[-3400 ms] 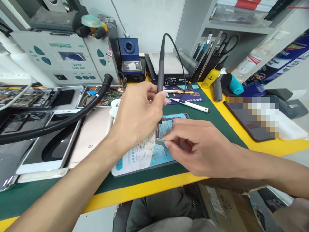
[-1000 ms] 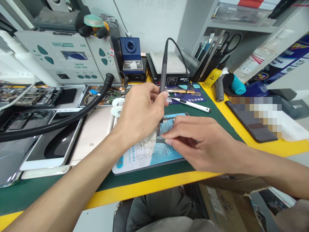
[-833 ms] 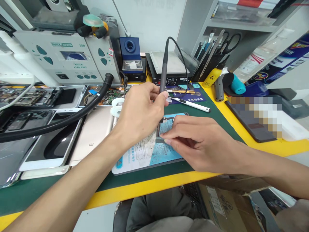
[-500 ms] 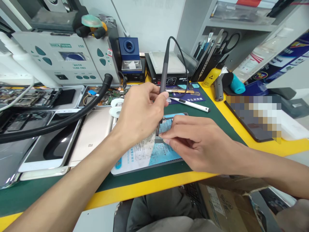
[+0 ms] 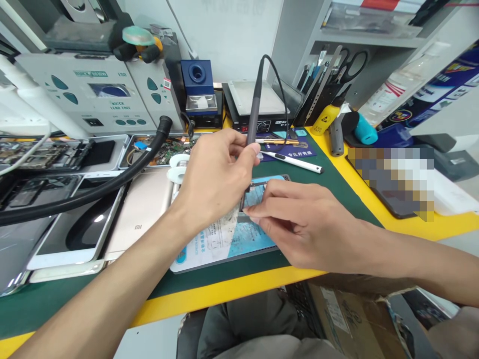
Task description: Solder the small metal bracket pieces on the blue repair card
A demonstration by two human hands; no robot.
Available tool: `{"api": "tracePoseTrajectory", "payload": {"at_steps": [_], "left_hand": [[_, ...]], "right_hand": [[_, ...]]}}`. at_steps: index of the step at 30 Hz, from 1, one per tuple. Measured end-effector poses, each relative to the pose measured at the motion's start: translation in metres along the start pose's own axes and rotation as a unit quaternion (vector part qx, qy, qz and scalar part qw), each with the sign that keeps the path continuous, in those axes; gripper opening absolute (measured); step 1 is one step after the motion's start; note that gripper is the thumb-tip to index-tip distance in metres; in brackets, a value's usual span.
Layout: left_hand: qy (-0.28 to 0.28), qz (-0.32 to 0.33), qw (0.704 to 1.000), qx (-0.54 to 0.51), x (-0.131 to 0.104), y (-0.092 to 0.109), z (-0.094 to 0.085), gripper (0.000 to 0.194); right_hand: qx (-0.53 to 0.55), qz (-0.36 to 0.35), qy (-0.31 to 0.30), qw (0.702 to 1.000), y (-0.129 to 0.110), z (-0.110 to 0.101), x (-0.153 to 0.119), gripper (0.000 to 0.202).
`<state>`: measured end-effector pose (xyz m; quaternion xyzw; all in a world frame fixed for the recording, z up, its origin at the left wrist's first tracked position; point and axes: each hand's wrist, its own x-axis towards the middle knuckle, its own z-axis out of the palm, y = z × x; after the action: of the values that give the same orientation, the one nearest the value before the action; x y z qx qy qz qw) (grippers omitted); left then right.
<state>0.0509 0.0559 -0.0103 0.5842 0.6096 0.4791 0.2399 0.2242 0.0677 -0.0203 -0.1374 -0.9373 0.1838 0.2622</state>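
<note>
My left hand (image 5: 220,172) is closed around a slim dark grey soldering iron (image 5: 253,117), its cable rising and looping over at the back. The iron's lower end points down between my hands. Close to that end, my right hand (image 5: 299,219) is pinched with its fingertips low; whatever they hold is too small or hidden to make out. Beneath both hands lies a white and blue printed work pad (image 5: 220,247), stained in the middle. A small dark metal holder (image 5: 258,185) on the pad shows partly between my hands. White spools (image 5: 177,167) stand beside my left wrist.
Phones and a gold phone back (image 5: 136,214) cover the left side, crossed by a black hose (image 5: 112,192). Behind stand a grey rework station (image 5: 93,94) and a hot plate (image 5: 254,99). A white pen (image 5: 292,161), yellow bottle (image 5: 327,117) and dark phone (image 5: 389,192) lie rightward.
The view has shifted slightly. Both hands keep their grips, and the right fingertips stay close to the iron's lower end.
</note>
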Motion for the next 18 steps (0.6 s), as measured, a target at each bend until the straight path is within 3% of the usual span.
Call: {"api": "tracePoseTrajectory", "payload": {"at_steps": [6, 18], "left_hand": [[0.000, -0.003, 1.000, -0.005, -0.0010, -0.0003, 0.0009, 0.011], [-0.008, -0.004, 1.000, 0.008, -0.0002, -0.0006, -0.0015, 0.015]], "right_hand": [[-0.028, -0.004, -0.007, 1.000, -0.0020, 0.0017, -0.0025, 0.020], [0.049, 0.017, -0.001, 0.999, -0.0017, -0.0049, 0.0051, 0.017]]}}
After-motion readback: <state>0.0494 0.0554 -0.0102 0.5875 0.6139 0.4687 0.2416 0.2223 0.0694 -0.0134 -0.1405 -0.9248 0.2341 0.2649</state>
